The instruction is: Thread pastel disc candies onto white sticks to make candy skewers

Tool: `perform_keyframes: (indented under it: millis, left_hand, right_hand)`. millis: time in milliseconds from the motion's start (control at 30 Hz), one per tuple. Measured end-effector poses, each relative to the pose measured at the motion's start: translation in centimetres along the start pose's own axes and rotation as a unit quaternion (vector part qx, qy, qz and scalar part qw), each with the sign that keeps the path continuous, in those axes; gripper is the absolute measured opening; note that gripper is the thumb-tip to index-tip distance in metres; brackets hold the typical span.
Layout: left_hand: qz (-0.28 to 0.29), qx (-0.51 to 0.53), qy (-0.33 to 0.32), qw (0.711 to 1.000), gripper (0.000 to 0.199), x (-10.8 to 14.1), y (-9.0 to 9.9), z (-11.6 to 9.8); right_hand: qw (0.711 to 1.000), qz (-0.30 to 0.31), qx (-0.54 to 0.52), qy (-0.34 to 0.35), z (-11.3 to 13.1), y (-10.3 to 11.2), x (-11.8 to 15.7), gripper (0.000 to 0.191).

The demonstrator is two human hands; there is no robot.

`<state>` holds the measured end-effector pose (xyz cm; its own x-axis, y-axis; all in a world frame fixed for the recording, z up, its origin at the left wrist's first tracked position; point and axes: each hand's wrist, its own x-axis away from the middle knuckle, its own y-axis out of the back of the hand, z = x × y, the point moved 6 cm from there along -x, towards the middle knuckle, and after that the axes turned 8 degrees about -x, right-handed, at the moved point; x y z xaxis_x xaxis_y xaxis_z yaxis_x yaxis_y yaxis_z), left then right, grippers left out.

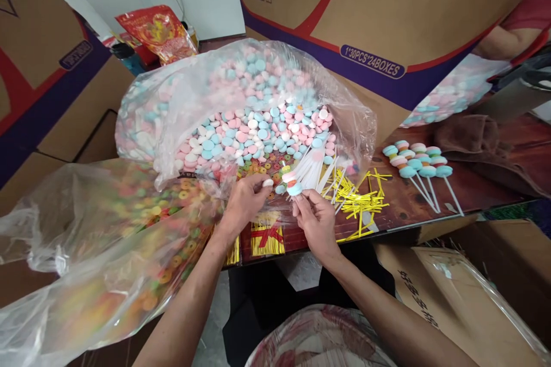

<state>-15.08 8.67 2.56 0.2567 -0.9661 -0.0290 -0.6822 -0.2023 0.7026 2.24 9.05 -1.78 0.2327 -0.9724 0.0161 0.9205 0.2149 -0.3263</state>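
Between the thumb and fingers of my left hand [247, 203] is a small white candy [267, 183]. My right hand [316, 221] pinches a candy skewer [293, 183] just below its stacked pieces, which are pale blue, white, orange, pink and yellow. The two hands are close together over the table's front edge, with the candies apart. Behind them a clear plastic bag [344, 92] lies open, spilling pink, white and blue candies [232, 137]. Several white sticks [307, 169] fan out beside my right hand, and ring-shaped gummies [258, 168] lie beyond my left.
Gold twist ties [361, 200] are heaped at the right, before finished-looking candy skewers [417, 160]. A bag of gummy rings [172, 241] covers the left side. Large cartons [301, 17] stand behind. At far right, another person's arm [503, 43] shows.
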Motion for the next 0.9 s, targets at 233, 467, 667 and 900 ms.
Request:
perform_keyframes:
  millis: [233, 467, 667, 900]
  left_hand:
    - [-0.103, -0.075, -0.074, 0.989, 0.021, 1.3, 0.1, -0.8]
    - [-0.133, -0.097, -0.127, 0.978, 0.022, 3.0, -0.9, -2.1]
    - [-0.147, -0.135, -0.189, 0.962, 0.023, 4.6, -2.5, -2.4]
    - [-0.107, -0.081, -0.192, 0.972, 0.028, 4.7, -3.0, -1.7]
  right_hand:
    - [1.0, -0.01, -0.001, 0.007, 0.0, 0.1, 0.0, 0.031]
    - [1.0, 0.0, -0.004, -0.006, 0.9, 0.3, 0.5, 0.032]
    - [0.999, 0.002, 0.027, -0.043, 2.4, 1.7, 1.9, 0.033]
    - [0.998, 0.004, 0.035, -0.048, 2.3, 3.0, 3.1, 0.035]
